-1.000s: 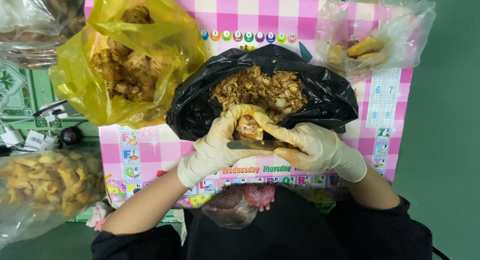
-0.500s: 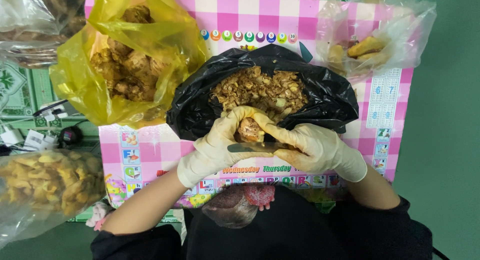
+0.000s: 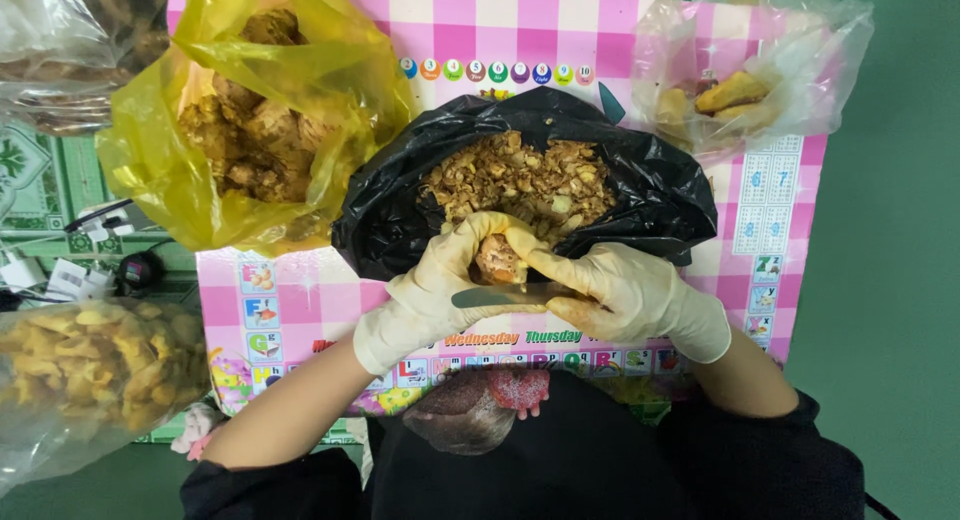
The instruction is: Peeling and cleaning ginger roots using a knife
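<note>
Gripping a brown root piece (image 3: 497, 258) above the black bag (image 3: 400, 210), the gloved left hand (image 3: 440, 285) closes round it while the right hand (image 3: 625, 295) clasps a knife (image 3: 500, 297), so peelings fall inside.

Yellow bag (image 3: 300, 80) w/ brown chunks, clear bag (image 3: 790, 40) (yellowish pieces inside), pink checked mat (image 3: 300, 310)

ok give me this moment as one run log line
left hand: gloved, holds brownish root piece | right hand: gloved, holds knife at it | below: black bag of peelings | left: yellow bag
</note>
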